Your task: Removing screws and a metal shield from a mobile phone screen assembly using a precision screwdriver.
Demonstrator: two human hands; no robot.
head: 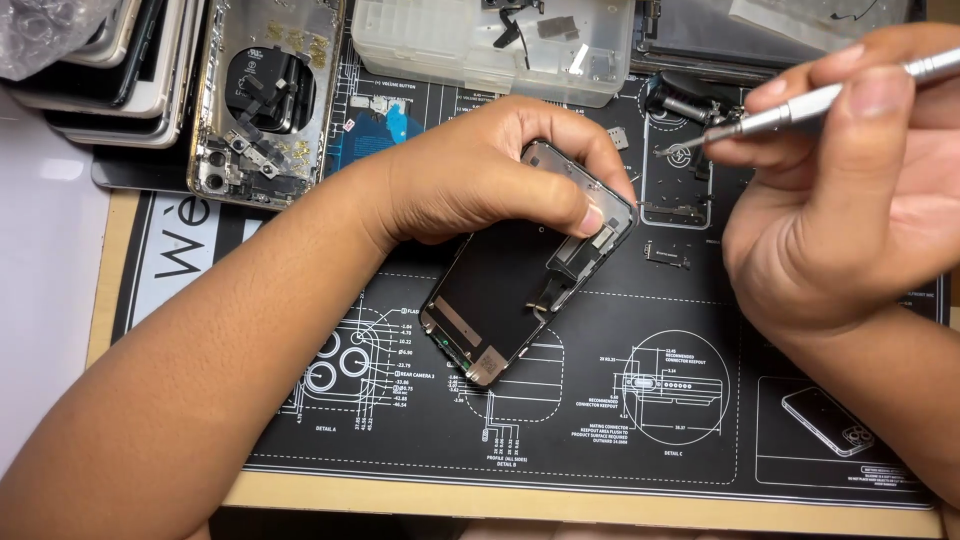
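- Head view: black work mat [600, 420] covers the desk.
- Left hand [480, 175], fingers curled shut, pins phone screen assembly [520, 270] face-down at mat centre.
- Right hand [840, 190], fingers pinched closed, grips silver screwdriver [810, 105] near right edge.
- Gutted phone housing [265, 95] lies at far-left corner; clear parts tray [490, 45] sits along far edge.

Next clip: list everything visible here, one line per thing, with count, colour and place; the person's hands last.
Phone screen assembly: one, black, mat centre, back side up.
Screwdriver: one, silver, upper right.
Work mat: one, black with white diagrams, covers the bench.
Phone housing: one, metal, opened, upper left.
Stacked phones: several, pale and dark, top left.
Parts tray: one, clear plastic, top centre.
Small parts: several, dark metal, on mat upper right.
Left hand: grips the screen assembly's top end.
Right hand: holds the screwdriver.
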